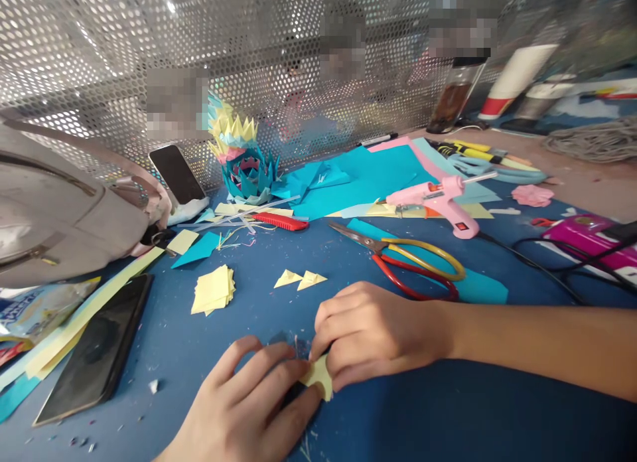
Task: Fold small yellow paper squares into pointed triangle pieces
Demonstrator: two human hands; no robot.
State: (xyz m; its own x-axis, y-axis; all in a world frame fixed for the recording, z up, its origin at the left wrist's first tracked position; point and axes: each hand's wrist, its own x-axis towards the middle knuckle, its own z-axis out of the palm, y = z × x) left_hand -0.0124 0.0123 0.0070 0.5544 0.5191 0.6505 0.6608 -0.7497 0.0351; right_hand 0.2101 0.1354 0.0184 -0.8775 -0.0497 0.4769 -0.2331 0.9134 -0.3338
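A small piece of pale yellow paper [319,377] lies on the blue table, held between both hands. My left hand [253,395] grips its left side, thumb and fingers pressed onto it. From the right, my right hand [373,329] pinches the other side with bent fingers. Part of the paper is hidden under the fingertips. Just beyond the hands sit two folded yellow paper triangles [312,279]. A stack of yellow paper squares [213,289] is to their left.
Scissors [398,253] and a pink glue gun [448,200] with a black cord lie at right. Behind are a red cutter [281,221], blue paper [368,173] and a folded-paper model [243,160]. Phones [99,349], a backpack [64,210] and paper strips occupy the left; a perforated metal panel [298,70] stands behind.
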